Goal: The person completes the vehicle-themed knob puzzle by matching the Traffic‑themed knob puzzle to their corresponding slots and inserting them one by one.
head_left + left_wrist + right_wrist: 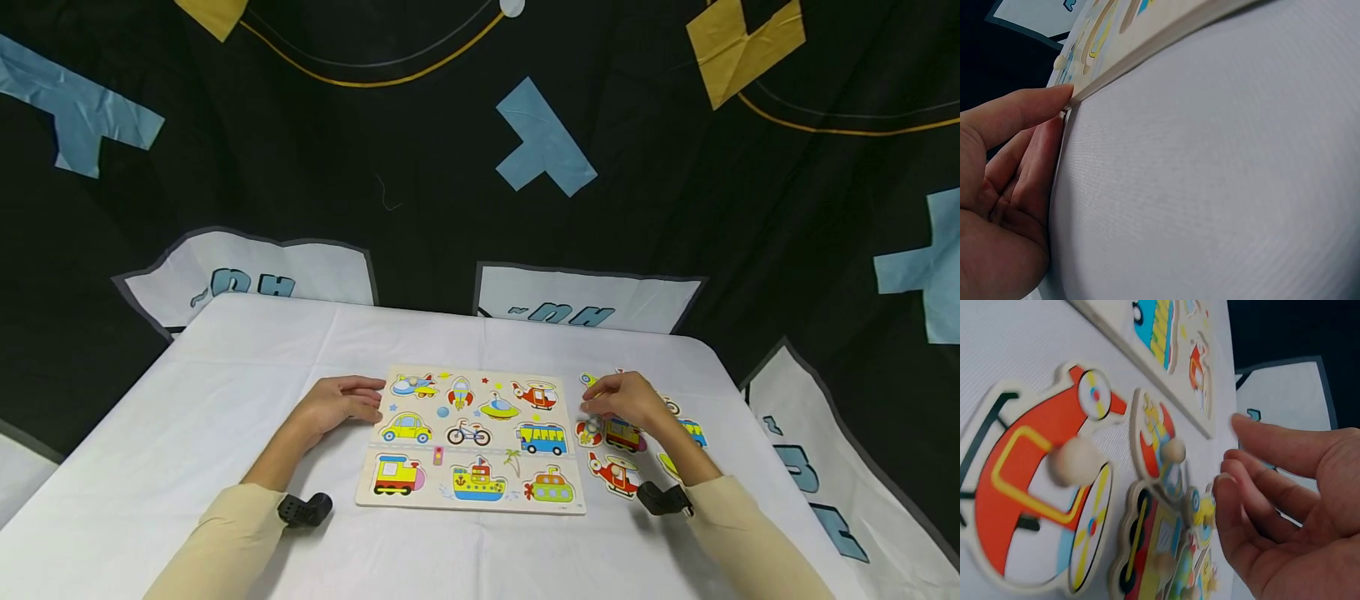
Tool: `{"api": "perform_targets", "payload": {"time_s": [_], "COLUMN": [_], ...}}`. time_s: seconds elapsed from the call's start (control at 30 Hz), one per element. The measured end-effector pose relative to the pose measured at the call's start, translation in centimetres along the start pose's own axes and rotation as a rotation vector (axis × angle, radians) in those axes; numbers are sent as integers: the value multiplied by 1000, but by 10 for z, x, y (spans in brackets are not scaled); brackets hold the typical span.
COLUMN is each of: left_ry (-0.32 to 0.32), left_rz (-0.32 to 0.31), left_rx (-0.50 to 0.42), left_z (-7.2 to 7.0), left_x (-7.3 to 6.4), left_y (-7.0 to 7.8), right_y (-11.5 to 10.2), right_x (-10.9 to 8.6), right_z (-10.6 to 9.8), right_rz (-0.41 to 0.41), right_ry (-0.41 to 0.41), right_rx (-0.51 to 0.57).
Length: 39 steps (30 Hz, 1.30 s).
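Observation:
A wooden puzzle board (480, 521) with printed vehicle pictures lies on the table; its left edge is at my left hand (341, 404). In the left wrist view, one fingertip (1063, 94) touches the edge of that board, and the other fingers rest beside it. My right hand (626, 396) hovers over loose knobbed pieces to the right, fingers loosely bent and nothing between them. Around it lie a helicopter piece (1041, 500), a rocket piece (1155, 434) and a train piece (1147, 544). A bus piece (693, 431) is partly hidden behind my right wrist.
A white cloth (420, 567) covers the table. Behind it hangs a black curtain (420, 183) with blue and yellow patches. Black wrist cameras sit on both sleeves. A yellow piece (667, 465) lies near the right wrist.

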<state>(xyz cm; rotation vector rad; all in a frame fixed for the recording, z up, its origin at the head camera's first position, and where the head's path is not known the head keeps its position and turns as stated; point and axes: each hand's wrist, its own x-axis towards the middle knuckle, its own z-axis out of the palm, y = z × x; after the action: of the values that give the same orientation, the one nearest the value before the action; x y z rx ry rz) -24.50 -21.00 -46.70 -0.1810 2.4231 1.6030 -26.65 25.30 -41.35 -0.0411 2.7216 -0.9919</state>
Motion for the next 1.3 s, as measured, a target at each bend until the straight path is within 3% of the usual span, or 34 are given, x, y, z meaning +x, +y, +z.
{"api": "perform_targets", "payload": {"time_s": [0.3,1.03,1.3], "left_ry": [2,-1,-3], "left_rz": [0,-2,2], "left_rx": [10,-12,-9], "left_z": [0,0,0], "left_x": [-1,-1,-2], "left_y": [1,2,2], "right_y": [16,31,30], "right_x": [-8,-10,-9], "right_z": [0,11,14], "right_rz": [26,-62,-49], "right_ry": [-87,-71,-49], "right_rx": [32,44,62]}}
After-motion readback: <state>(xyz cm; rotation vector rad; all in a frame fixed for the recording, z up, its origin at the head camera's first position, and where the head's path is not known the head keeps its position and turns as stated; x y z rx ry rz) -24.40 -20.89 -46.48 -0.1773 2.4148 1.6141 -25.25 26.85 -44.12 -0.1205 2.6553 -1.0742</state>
